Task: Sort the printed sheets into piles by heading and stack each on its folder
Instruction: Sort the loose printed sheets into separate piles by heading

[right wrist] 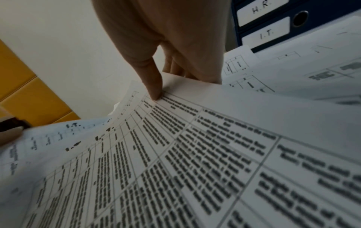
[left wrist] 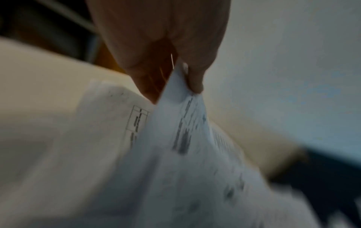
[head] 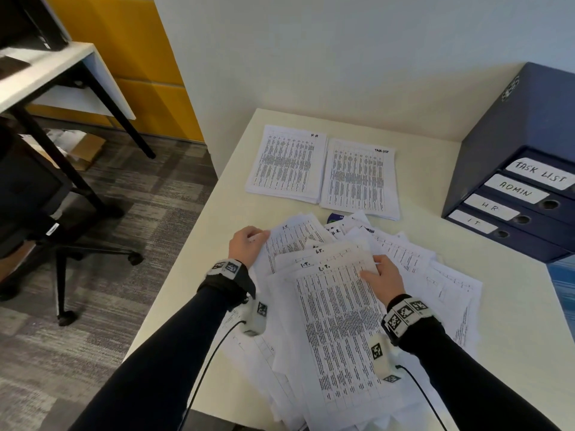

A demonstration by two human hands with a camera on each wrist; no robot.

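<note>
Paper corner blurred between left hand [left wrist: 160, 50] fingers [left wrist: 195, 80]; heading unreadable

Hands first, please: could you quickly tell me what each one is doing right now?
Left hand: closed, pinching the corner of a sheet headed I.T.
Right hand: gripping the top edge of another I.T. sheet, thumb on top.

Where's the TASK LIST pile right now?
Head view: TASK LIST pile lies at the table's far side, right of the HR pile, left of the blue folders.
</note>
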